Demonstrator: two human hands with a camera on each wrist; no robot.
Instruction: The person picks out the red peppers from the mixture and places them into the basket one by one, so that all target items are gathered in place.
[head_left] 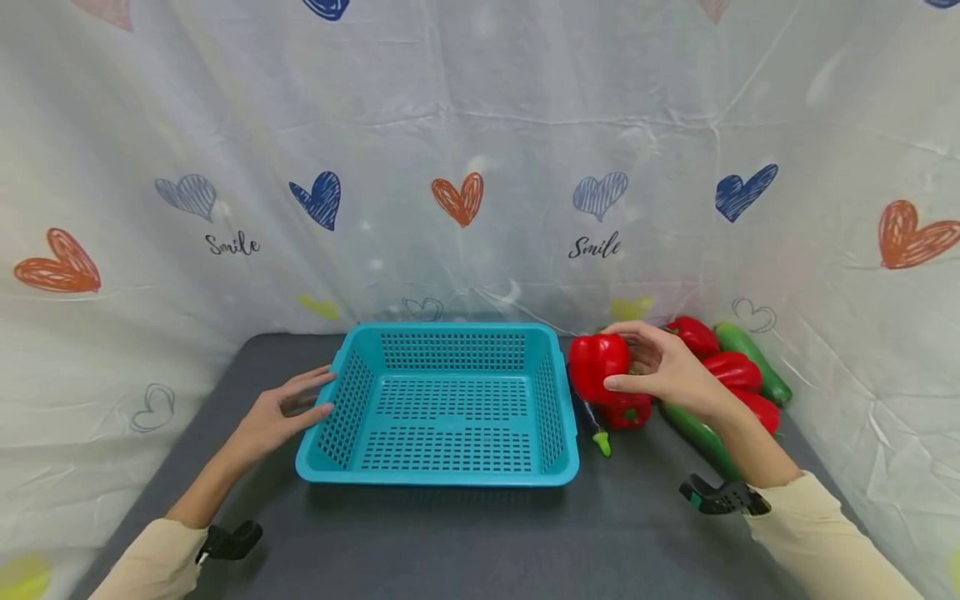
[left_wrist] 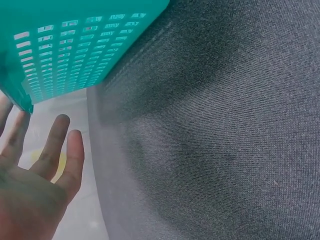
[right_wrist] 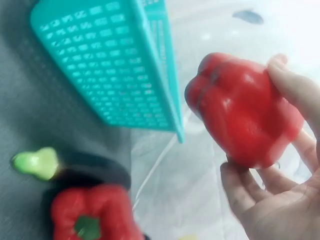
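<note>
Fingers and thumb of my right hand (head_left: 660,367) grip a red bell pepper (head_left: 597,367), lifted just off the right side of a teal plastic basket (head_left: 450,479). In the right wrist view the held pepper (right_wrist: 245,110) hangs clear of the table, beside the basket wall (right_wrist: 100,65). My left hand (head_left: 288,408) is at the basket's left rim, its fingers loosely extended; in the left wrist view the fingertips meet or nearly meet the rim. The basket's inside shows only its slotted floor and walls.
Beneath the held pepper lie another red pepper (head_left: 626,412) and a dark eggplant (head_left: 600,440) with a green cap. Farther right are several red peppers (head_left: 731,371), a cucumber (head_left: 753,358) and a long green vegetable (head_left: 701,437). A printed curtain (head_left: 517,100) hangs behind the grey table (head_left: 450,542).
</note>
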